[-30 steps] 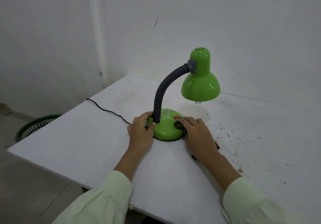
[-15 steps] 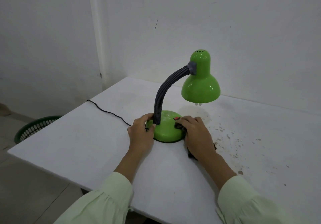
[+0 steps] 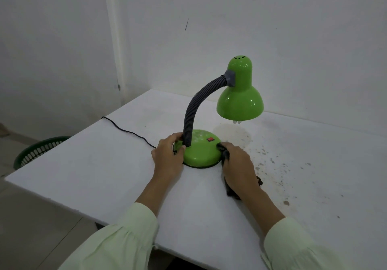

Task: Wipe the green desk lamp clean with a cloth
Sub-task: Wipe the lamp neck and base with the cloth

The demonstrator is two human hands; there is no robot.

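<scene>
Right grip (image 3: 238, 162): fingers closed on the dark cloth (image 3: 227, 177), pressing it against the right edge of the lamp base (image 3: 201, 154).
Cloth: bunched under the palm; front end touching the base just right of the red switch (image 3: 210, 139); rear end trailing on the counter (image 3: 104, 165) beneath the wrist.
Left grip (image 3: 168, 156): curled around the left side of the base, thumb beside the foot of the neck (image 3: 191, 120); fingers wrapped behind the neck.
Lamp (image 3: 239, 100): upright on the counter, between both hands; round green base flat on the surface.
Neck: grey ribbed tube, rising from the left of the base and bending right to the shade.
Shade: green, glossy, opening facing down, hanging above the counter to the right of the base.
Cord (image 3: 125, 130): black, running from the base area left to the counter edge.
Counter: white; dark specks and stains on the right part, near the right hand.
Basket (image 3: 39, 150): dark green, on the floor, left of the counter.
Sleeves: pale green, both forearms bare below the cuffs.
</scene>
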